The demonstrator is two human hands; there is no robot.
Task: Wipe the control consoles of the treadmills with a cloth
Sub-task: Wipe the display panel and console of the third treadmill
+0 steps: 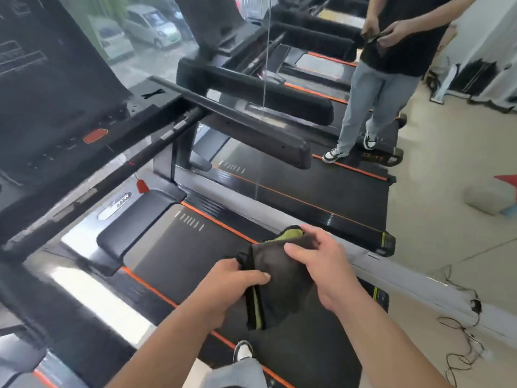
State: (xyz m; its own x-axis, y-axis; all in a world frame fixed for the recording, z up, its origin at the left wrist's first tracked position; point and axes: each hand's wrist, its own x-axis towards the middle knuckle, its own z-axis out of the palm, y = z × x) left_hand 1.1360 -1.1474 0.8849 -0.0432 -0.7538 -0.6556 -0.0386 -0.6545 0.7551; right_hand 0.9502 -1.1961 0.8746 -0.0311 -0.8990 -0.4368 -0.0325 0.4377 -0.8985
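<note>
I hold a dark grey cloth (pixel 279 278) with a yellow-green underside in both hands over the treadmill belt (pixel 179 247). My left hand (pixel 232 287) pinches its left edge with thumb on top. My right hand (pixel 321 264) grips the cloth's upper right part, fingers curled over it. The treadmill's control console (pixel 53 88) rises at the upper left, dark, with an orange-red button (pixel 95 135). A black handrail (pixel 240 121) runs from it toward the right.
A mirror on the right reflects the treadmills and a person standing on a belt (pixel 391 65) holding a dark cloth. A window behind the console shows parked cars. Cables (pixel 461 331) lie on the pale floor at the right. My shoe (pixel 243 351) stands on the belt below.
</note>
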